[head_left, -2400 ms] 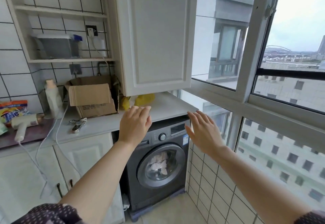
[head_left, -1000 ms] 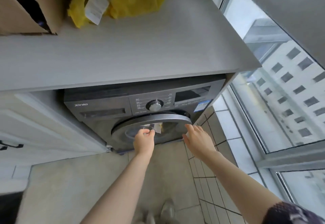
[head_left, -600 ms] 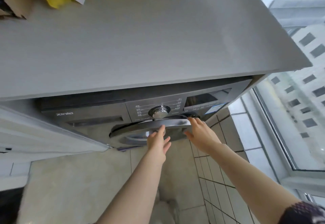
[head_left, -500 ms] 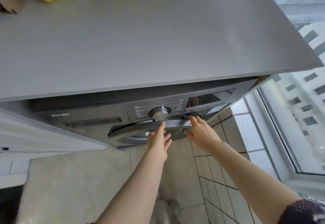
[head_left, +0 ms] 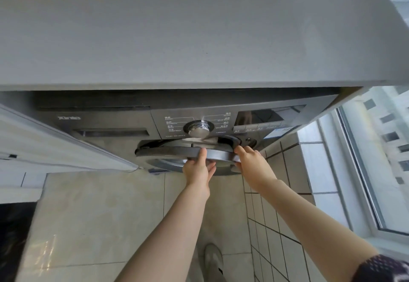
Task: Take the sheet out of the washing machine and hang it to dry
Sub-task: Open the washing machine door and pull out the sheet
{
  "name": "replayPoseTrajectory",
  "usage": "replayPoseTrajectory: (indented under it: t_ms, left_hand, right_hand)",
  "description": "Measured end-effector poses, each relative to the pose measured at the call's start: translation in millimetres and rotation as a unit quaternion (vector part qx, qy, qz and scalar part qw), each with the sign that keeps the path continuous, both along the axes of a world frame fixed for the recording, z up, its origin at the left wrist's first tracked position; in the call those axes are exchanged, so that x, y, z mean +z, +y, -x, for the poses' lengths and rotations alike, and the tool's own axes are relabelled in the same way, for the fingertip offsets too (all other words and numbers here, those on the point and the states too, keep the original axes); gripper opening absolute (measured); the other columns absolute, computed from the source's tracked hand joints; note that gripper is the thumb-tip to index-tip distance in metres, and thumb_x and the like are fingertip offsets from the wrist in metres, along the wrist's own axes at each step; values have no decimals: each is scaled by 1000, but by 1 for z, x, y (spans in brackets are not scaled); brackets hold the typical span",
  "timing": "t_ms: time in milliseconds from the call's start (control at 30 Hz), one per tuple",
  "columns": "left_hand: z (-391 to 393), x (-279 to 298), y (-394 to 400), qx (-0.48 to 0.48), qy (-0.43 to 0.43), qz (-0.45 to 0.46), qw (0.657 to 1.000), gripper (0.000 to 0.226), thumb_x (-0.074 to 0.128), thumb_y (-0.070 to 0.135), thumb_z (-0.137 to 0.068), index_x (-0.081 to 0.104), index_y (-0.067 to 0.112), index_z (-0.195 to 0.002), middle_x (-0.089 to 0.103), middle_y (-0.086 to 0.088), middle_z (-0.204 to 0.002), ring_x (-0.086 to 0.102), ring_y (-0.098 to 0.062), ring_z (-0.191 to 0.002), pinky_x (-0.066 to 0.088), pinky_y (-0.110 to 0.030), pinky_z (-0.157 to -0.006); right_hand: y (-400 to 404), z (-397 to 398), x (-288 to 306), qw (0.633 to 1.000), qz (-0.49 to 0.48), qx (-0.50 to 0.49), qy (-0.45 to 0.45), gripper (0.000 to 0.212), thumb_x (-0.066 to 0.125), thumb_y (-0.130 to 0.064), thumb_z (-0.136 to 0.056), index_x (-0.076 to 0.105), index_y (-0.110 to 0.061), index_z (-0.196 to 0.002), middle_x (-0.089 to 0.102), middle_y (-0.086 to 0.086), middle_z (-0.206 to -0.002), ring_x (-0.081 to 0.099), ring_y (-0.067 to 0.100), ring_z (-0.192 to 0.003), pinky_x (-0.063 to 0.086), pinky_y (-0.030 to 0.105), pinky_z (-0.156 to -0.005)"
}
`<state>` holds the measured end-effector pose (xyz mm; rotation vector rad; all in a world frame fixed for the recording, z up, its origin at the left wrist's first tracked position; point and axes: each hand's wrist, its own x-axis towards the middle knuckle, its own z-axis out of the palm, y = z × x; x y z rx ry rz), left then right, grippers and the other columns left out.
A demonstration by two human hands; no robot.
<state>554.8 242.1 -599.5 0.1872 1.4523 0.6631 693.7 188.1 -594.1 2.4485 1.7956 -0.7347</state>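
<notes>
A grey countertop (head_left: 199,27) spans the far side, its surface bare apart from a brown corner at the far left edge. The washer (head_left: 106,124) stands beneath it on the beige tiled floor (head_left: 93,219).

We find the counter (head_left: 199,27) overhanging the washing machine (head_left: 106,124), closing off any approach from above. The door (head_left: 177,151) stands ajar, swung out from the front, with a dark gap behind its right edge. The left hand (head_left: 199,169) and right hand (head_left: 252,162) occupy that edge. A tiled wall (head_left: 287,171) bounds the right side; open floor (head_left: 99,215) lies below.
</notes>
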Motion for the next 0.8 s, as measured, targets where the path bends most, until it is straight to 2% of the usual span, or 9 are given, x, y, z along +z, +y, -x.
replayPoseTrajectory:
  t_ms: [167, 267, 367, 467, 533, 633, 800]
  left_hand:
    - [20, 0, -32, -12, 16, -18, 1000, 38, 67, 30, -88, 52, 5, -113, 61, -10, -100, 68, -26, -88, 57, -35, -79]
    - [35, 1, -53, -12, 39, -27, 999, 33, 66, 31, -89, 56, 7, -109, 63, -11, -96, 68, -25, -85, 56, -34, -76]
    - [53, 3, -73, -15, 78, -30, 996, 22, 65, 34, -89, 60, 13, -95, 67, -14, -101, 68, -26, -87, 57, -35, -75]
    - [71, 9, -89, -8, 89, -33, 995, 17, 61, 33, -92, 62, 18, -86, 67, -13, -96, 66, -30, -90, 57, -35, -74]
    - [83, 13, -98, -8, 105, -41, 994, 18, 58, 33, -94, 60, 19, -82, 65, -7, -88, 65, -28, -87, 56, -37, -75]
    - [103, 10, -109, -21, 140, -50, 989, 21, 57, 36, -94, 62, 17, -92, 67, -5, -92, 66, -25, -89, 55, -40, -79]
    - [140, 5, -121, -62, 229, -92, 967, 33, 53, 40, -94, 64, 10, -104, 68, -10, -101, 63, -28, -96, 53, -44, -88]
  right_hand:
    - [-37, 19, 7, 999, 16, 36, -3, 32, 52, -28, -96, 44, -12, -123, 55, 10, -112, 55, 34, -103, 49, 40, -79]
    - [-57, 36, 11, 998, 29, 61, 0, 33, 54, -34, -94, 45, -13, -118, 58, 7, -108, 59, 32, -97, 51, 40, -75]
    - [-75, 55, 13, 996, 55, 67, 29, 34, 58, -38, -91, 46, -14, -112, 59, 6, -102, 60, 32, -90, 52, 40, -73]
    - [-90, 75, 10, 990, 88, 33, 106, 32, 64, -39, -85, 54, -16, -104, 64, 5, -97, 61, 29, -87, 54, 41, -75]
    - [-96, 86, 6, 982, 110, 33, 151, 25, 66, -36, -84, 62, -18, -100, 68, 2, -98, 63, 25, -91, 54, 38, -80]
    - [-95, 100, 3, 967, 158, 66, 190, 20, 63, -30, -87, 68, -18, -103, 70, -2, -104, 63, 19, -100, 48, 25, -86]
    - [-71, 121, 10, 963, 159, 42, 215, 26, 49, -24, -94, 66, -13, -110, 67, 4, -112, 60, 24, -107, 42, 23, -84]
